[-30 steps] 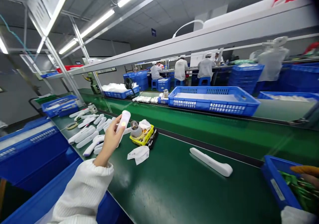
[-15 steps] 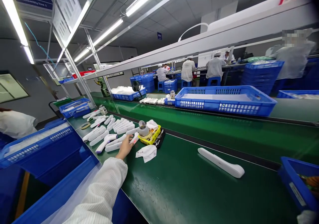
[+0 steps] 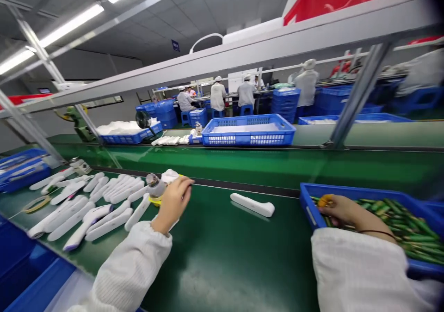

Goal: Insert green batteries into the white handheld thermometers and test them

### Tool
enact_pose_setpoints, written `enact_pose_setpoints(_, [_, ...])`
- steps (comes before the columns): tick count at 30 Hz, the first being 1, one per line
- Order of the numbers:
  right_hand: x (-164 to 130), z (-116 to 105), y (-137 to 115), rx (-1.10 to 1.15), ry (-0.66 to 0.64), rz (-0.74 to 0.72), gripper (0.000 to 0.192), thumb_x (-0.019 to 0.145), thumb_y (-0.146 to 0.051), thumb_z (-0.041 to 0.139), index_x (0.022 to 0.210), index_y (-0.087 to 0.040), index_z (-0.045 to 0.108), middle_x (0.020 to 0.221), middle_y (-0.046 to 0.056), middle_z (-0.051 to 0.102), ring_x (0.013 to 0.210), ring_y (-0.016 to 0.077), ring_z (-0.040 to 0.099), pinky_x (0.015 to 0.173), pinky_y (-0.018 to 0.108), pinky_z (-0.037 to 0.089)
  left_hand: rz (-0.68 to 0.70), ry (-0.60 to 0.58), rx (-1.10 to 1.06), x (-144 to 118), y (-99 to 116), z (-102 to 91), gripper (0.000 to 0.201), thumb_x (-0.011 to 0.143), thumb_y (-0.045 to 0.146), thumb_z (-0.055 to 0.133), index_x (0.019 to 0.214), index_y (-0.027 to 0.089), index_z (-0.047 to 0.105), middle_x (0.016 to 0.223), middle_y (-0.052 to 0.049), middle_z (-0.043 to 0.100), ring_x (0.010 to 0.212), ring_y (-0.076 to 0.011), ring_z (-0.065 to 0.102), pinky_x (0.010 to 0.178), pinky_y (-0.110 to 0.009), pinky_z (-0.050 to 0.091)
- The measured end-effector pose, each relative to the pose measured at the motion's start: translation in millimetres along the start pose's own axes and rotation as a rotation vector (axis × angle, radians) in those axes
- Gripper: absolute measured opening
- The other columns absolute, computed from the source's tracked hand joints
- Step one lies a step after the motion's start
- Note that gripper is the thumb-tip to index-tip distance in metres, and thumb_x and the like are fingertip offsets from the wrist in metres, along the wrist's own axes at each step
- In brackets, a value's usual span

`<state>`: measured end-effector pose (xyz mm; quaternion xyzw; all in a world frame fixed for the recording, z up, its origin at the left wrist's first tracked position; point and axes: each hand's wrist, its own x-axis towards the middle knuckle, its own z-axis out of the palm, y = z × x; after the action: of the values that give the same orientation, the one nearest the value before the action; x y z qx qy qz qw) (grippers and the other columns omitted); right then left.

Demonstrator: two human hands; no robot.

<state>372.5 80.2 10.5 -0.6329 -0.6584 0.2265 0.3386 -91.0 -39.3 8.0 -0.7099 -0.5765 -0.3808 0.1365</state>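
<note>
My left hand (image 3: pixel 173 203) is above the green work surface, fingers stretched forward, with nothing visible in it. Under and behind it are a yellow tray (image 3: pixel 155 201), mostly hidden, and a metal-topped bottle (image 3: pixel 155 186). My right hand (image 3: pixel 342 210) reaches into a blue crate (image 3: pixel 360 191) of slim green stick-like parts (image 3: pixel 414 229). Its fingers are closed on a small orange piece (image 3: pixel 325 200) whose kind I cannot make out. A single long white handheld device casing (image 3: pixel 252 204) lies between the hands, touched by neither.
Several white casings (image 3: pixel 118 187) lie in rows on the left, with a roll of tape (image 3: pixel 36 204) beside them. A metal post (image 3: pixel 359 90) and a long shelf (image 3: pixel 208 67) stand across the back. Beyond the green strip sits a blue basket (image 3: pixel 248 138). Several people work farther back.
My view has swung right. My left hand has left the white casings and risen past the yellow tray. My right hand has come into view inside the crate, gripping the orange piece.
</note>
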Motion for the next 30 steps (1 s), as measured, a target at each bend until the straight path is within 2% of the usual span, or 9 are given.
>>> enact_pose_setpoints(3, [-2, -1, -7, -0.036, -0.198, 0.189, 0.029, 0.075, -0.003, 0.064, 0.051, -0.017, 0.053, 0.039, 0.006, 0.057, 0.030, 0.0147, 0.049, 0.035, 0.023, 0.037, 0.195, -0.228, -0.124, 14, 51, 54.6, 0.025, 0.093, 0.017, 0.050, 0.114, 0.021, 0.061, 0.123, -0.007, 0.062, 0.115, -0.0217, 0.057, 0.102, -0.039, 0.046])
enact_pose_setpoints(7, [1, 1, -13, -0.062, -0.233, 0.289, 0.031, 0.074, -0.001, 0.064, 0.053, -0.018, 0.048, 0.045, 0.008, 0.062, 0.035, 0.0151, 0.055, 0.039, 0.021, 0.044, 0.288, -0.432, -0.259, 21, 99, 120.0, 0.037, 0.088, 0.010, 0.057, 0.124, 0.020, 0.057, 0.134, -0.008, 0.056, 0.128, -0.0241, 0.050, 0.113, -0.045, 0.036])
enact_pose_setpoints(12, [0, -2, -23, -0.036, -0.101, 0.230, 0.020, 0.073, -0.001, 0.058, 0.065, -0.018, 0.052, 0.049, 0.003, 0.063, 0.046, 0.0165, 0.063, 0.050, 0.022, 0.050, 0.159, -0.536, -0.466, 30, 119, 151.7, 0.036, 0.087, 0.006, 0.052, 0.119, 0.019, 0.060, 0.112, -0.010, 0.064, 0.114, -0.0273, 0.058, 0.110, -0.055, 0.034])
enact_pose_setpoints(15, [-1, -11, -32, -0.053, 0.091, 0.155, 0.012, 0.071, -0.005, 0.058, 0.071, -0.017, 0.057, 0.057, 0.003, 0.064, 0.050, 0.0163, 0.061, 0.054, 0.025, 0.047, 0.013, -0.512, -0.678, 45, 124, 137.6, 0.038, 0.088, 0.015, 0.052, 0.126, 0.020, 0.055, 0.118, -0.011, 0.061, 0.112, -0.0280, 0.057, 0.103, -0.051, 0.041])
enact_pose_setpoints(18, [-8, -18, -51, -0.057, 0.250, 0.045, 0.016, 0.075, -0.015, 0.057, 0.088, -0.014, 0.065, 0.068, 0.002, 0.064, 0.057, 0.0157, 0.057, 0.058, 0.027, 0.044, -0.133, -0.463, -0.951, 67, 133, 104.6, 0.041, 0.097, 0.036, 0.038, 0.133, 0.016, 0.042, 0.117, -0.014, 0.059, 0.102, -0.0232, 0.061, 0.092, -0.040, 0.049])
enact_pose_setpoints(21, [-27, -16, -86, 0.045, 0.389, -0.120, 0.028, 0.082, -0.025, 0.050, 0.101, -0.015, 0.068, 0.064, 0.000, 0.057, 0.054, 0.0143, 0.050, 0.056, 0.027, 0.041, -0.241, -0.404, -1.231, 86, 141, 63.8, 0.045, 0.099, 0.048, 0.024, 0.119, 0.014, 0.045, 0.100, -0.010, 0.059, 0.079, -0.0153, 0.061, 0.073, -0.028, 0.052])
enact_pose_setpoints(23, [-46, -7, -115, 0.200, 0.465, -0.297, 0.031, 0.084, -0.032, 0.051, 0.104, -0.016, 0.068, 0.068, 0.001, 0.057, 0.054, 0.0130, 0.049, 0.054, 0.026, 0.042, -0.336, -0.342, -1.551, 93, 145, 38.8, 0.037, 0.098, 0.049, 0.033, 0.107, 0.016, 0.049, 0.091, -0.006, 0.057, 0.067, -0.0098, 0.054, 0.063, -0.021, 0.048])
enact_pose_setpoints(26, [-81, 12, -159, 0.403, 0.462, -0.490, 0.024, 0.081, -0.032, 0.063, 0.100, -0.019, 0.067, 0.074, 0.000, 0.059, 0.063, 0.0126, 0.055, 0.055, 0.022, 0.045, -0.413, -0.269, -1.987, 93, 147, 11.2, 0.029, 0.096, 0.044, 0.046, 0.097, 0.015, 0.053, 0.079, -0.002, 0.052, 0.056, -0.0063, 0.047, 0.055, -0.017, 0.041])
enact_pose_setpoints(30, [-120, 40, -196, 0.397, 0.424, -0.647, 0.004, 0.083, -0.020, 0.068, 0.086, -0.022, 0.066, 0.064, -0.003, 0.059, 0.053, 0.0096, 0.053, 0.048, 0.018, 0.042, -0.405, -0.206, -2.173, 90, 149, -7.4, 0.040, 0.101, 0.039, 0.032, 0.081, 0.013, 0.055, 0.069, -0.001, 0.046, 0.057, -0.0078, 0.045, 0.060, -0.019, 0.045])
